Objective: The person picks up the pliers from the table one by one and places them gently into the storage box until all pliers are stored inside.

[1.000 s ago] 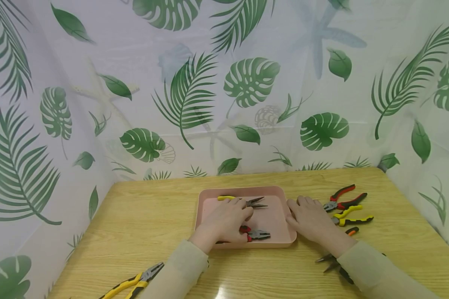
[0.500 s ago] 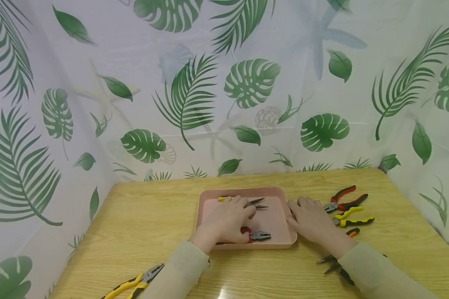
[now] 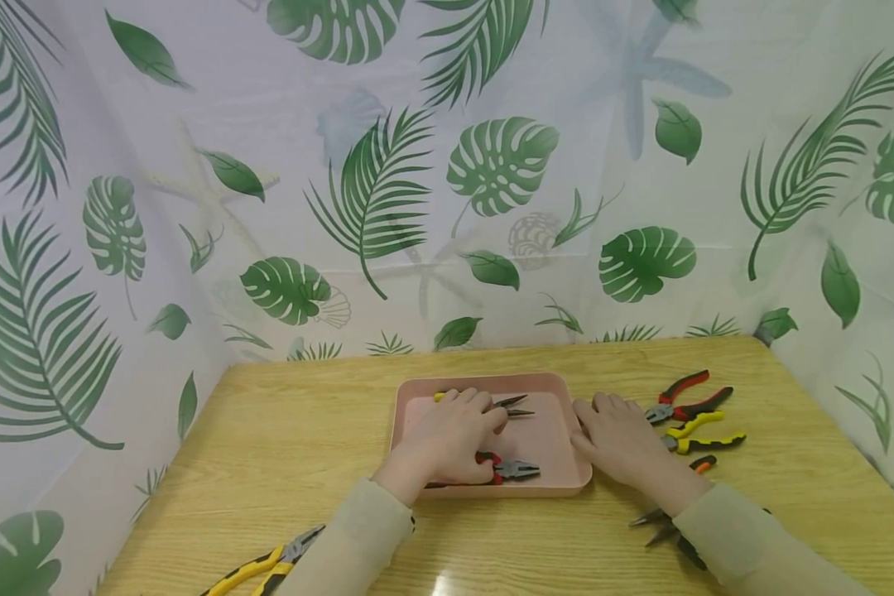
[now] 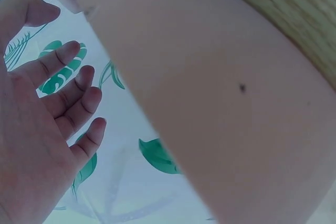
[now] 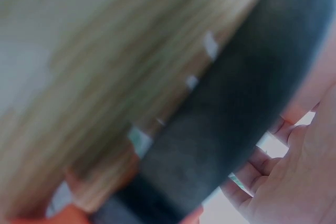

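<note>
A pink tray sits mid-table. My left hand lies flat inside it, fingers straight. It covers the handles of yellow-handled needle-nose pliers and red-handled pliers, whose jaws stick out to the right. In the left wrist view the left hand shows spread, straight fingers next to the pink tray wall. My right hand rests flat on the table against the tray's right rim and holds nothing. In the blurred right wrist view the right hand lies by a dark pliers handle.
Right of the tray lie red-and-black pliers, yellow-and-black pliers, an orange-tipped tool and black pliers partly under my right forearm. Yellow pliers lie at the front left. Leaf-print curtains wall in the wooden table.
My left hand has slid slightly left over the yellow-handled pliers, hiding more of their handle. The right hand has stayed where it was.
</note>
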The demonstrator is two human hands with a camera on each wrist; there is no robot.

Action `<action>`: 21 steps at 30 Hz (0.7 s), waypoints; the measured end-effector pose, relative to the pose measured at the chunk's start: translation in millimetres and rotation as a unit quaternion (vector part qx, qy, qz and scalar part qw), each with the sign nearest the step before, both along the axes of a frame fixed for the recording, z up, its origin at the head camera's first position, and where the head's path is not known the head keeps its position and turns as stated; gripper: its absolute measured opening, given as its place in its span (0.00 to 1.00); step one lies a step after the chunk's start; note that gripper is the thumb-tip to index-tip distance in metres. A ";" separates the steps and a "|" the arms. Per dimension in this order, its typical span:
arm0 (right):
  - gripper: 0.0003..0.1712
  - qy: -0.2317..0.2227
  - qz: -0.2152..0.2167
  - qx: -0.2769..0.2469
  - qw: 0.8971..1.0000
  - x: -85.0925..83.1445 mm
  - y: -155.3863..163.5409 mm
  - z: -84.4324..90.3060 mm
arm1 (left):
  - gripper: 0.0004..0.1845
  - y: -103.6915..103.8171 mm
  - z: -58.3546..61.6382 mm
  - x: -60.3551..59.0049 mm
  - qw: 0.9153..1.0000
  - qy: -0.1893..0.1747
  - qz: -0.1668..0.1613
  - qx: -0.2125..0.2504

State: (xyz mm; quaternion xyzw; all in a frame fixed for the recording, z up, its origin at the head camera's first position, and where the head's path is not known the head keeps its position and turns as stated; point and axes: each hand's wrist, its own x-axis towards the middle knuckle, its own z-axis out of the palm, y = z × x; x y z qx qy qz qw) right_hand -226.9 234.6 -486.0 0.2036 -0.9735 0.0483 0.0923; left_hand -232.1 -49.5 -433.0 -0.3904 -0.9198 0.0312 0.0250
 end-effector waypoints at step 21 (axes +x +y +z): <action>0.10 0.003 0.005 -0.011 1.000 -1.3 1.8 -2.9 | 0.17 -6.9 5.3 0.5 1.000 0.004 0.001 0.001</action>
